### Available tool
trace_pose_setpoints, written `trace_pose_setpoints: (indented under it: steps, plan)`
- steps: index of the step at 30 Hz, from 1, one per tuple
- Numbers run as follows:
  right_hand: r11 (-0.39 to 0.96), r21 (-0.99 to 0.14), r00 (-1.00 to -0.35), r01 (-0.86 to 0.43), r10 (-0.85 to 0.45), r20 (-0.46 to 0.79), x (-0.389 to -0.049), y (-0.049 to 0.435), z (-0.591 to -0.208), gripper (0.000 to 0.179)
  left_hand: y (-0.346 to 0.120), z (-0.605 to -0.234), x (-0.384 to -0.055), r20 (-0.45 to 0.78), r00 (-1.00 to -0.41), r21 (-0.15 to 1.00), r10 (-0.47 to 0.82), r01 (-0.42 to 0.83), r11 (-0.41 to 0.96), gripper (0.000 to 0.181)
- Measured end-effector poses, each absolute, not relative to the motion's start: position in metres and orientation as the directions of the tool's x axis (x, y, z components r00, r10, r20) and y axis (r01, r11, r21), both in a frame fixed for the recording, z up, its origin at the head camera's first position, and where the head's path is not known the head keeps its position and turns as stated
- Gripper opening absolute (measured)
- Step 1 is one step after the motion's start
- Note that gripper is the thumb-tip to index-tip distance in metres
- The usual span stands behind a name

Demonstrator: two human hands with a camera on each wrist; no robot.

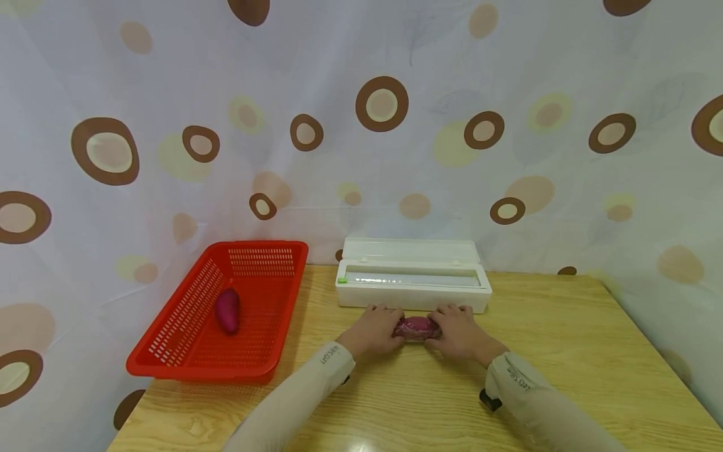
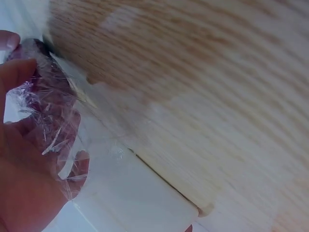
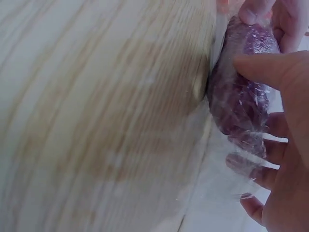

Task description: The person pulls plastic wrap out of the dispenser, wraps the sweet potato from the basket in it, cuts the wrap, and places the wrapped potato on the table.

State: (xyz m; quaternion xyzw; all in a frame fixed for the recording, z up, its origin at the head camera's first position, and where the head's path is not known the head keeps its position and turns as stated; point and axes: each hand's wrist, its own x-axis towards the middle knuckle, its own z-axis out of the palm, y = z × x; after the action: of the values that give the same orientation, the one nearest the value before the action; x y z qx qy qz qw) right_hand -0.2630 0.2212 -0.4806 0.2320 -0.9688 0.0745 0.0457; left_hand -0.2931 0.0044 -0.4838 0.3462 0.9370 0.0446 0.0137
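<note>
A purple sweet potato (image 1: pixel 418 326), wrapped in clear cling film, lies on the wooden table in the head view. At its left end, my left hand (image 1: pixel 377 329) grips it, thumb on the near side. My right hand (image 1: pixel 456 333) grips the other end in the same way. Crumpled film (image 2: pixel 60 123) trails past the end of the sweet potato over the left palm in the left wrist view. The right thumb presses on the wrapped sweet potato (image 3: pixel 241 87) in the right wrist view, with loose film (image 3: pixel 246 145) over the fingers.
Just behind the hands stands a white cling film dispenser (image 1: pixel 415 298), its lid (image 1: pixel 411 250) raised and a green slider (image 1: pixel 342 280) at its left end. A red plastic basket (image 1: pixel 277 351) on the left holds another purple sweet potato (image 1: pixel 228 311). A patterned curtain (image 1: pixel 339 163) hangs behind the table.
</note>
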Motion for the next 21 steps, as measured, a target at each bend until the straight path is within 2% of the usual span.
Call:
trace_pose_setpoints:
  steps: [7, 15, 21]
  plan:
    - [0.875, -0.282, -0.919, -0.394, -0.386, 0.086, -0.2643, 0.2220, -0.4794, 0.049, 0.0010, -0.4843, -0.2963, 0.007, -0.760, 0.159, 0.650, 0.643, 0.750, 0.032]
    - [0.853, -0.328, -0.914, -0.405, -0.386, 0.127, -0.2654, 0.2256, -0.4771, 0.043, 0.0000, -0.4812, -0.2974, 0.008, -0.766, 0.224, 0.642, 0.627, 0.746, 0.039]
    - [0.829, -0.325, -0.890, -0.454, -0.410, 0.198, -0.2638, 0.2274, -0.4772, 0.043, -0.0004, -0.4773, -0.2942, 0.010, -0.757, 0.213, 0.653, 0.639, 0.739, 0.044]
